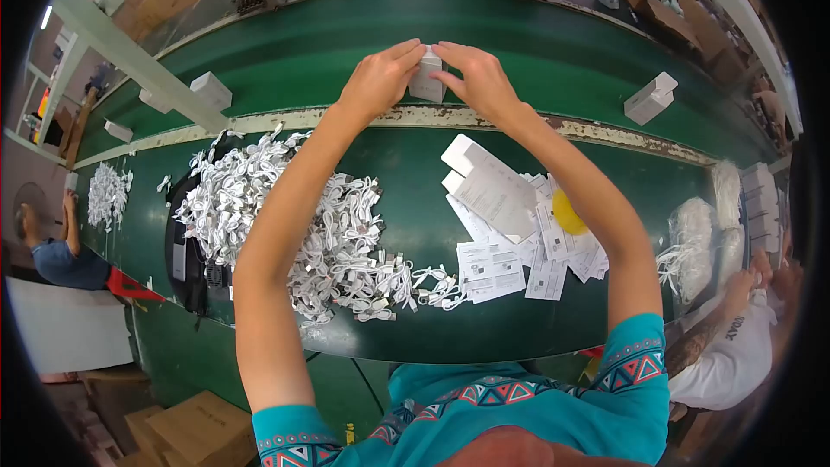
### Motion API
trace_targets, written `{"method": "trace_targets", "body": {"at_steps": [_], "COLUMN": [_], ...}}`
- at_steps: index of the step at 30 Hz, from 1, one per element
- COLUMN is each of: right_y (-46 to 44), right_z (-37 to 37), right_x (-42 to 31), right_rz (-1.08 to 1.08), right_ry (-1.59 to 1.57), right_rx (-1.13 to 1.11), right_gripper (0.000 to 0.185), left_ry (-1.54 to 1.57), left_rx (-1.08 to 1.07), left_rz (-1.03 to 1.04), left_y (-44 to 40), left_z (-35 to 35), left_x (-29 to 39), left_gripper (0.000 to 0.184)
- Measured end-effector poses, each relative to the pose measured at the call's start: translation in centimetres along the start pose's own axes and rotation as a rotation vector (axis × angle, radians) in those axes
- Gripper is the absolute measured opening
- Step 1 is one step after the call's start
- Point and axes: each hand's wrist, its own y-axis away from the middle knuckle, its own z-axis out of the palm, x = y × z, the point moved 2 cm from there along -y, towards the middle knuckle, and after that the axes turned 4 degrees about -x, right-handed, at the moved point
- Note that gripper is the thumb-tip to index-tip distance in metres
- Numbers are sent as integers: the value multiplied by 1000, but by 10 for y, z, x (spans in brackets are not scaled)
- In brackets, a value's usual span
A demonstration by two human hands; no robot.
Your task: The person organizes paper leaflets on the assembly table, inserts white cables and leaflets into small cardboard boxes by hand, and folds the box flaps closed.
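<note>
Both my arms reach forward over the green conveyor belt to a small white box (427, 85) standing upright. My left hand (380, 78) curls round the box's left side, fingertips at its top. My right hand (481, 78) grips from the other side, fingers on the top and thumb against the front. Nearer to me, on the workbench, lies a big heap of white cables (346, 251) with bundled cords and plugs. To its right are an unfolded white box (493, 188) and a spread of printed leaflets (493, 270), with a round yellow thing (568, 213) on them.
Other white boxes stand on the belt, one at right (650, 99) and one at left (211, 92). A worn ledge (588, 127) divides belt from bench. A metal post (138, 43) slants at left. Plastic-wrapped cables (692, 246) lie right. People work at both sides.
</note>
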Motion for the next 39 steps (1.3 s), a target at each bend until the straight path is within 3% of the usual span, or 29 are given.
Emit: {"method": "trace_targets", "body": {"at_steps": [2,8,15,19,21,29,31,32,34,35,37,38,39], "right_y": [0,-6,-15,-24,-12,88,120,137,170,184,221,237,255], "right_z": [4,22,36,1,-19,-128,-148,-156,-168,-170,-178,-180,-177], "right_x": [2,-2,-14,-13,-10,-43,-47,-44,-32,-24,-5,2,16], "right_rz": [-54,-119,-145,-178,18,44,294,294,251,260,378,480,575], "right_ry": [-2,18,74,132,36,-39,-161,-159,-97,-96,-153,-234,-327], "right_rx": [126,193,80,-24,-43,33,75,87,251,266,434,504,563], "right_gripper": [40,35,37,40,41,26,24,24,24,24,22,19,19], "left_ry": [-18,12,-144,-194,-216,-31,96,91,57,45,-76,-269,-265], "left_rx": [9,72,-9,16,-3,-36,15,15,11,41,127,178,191], "left_rz": [19,29,11,70,13,-175,-207,-195,-334,-291,-176,-236,-268], "left_y": [-2,9,20,17,22,5,1,-1,-3,-1,4,1,-5], "left_z": [-7,0,3,-8,-9,-25,-20,-17,-13,-11,-7,-14,-15], "left_x": [1,-13,-25,-25,-17,-20,-33,-36,-45,-48,-51,-19,0], "left_gripper": [36,32,33,33,32,39,42,42,42,42,47,55,61]}}
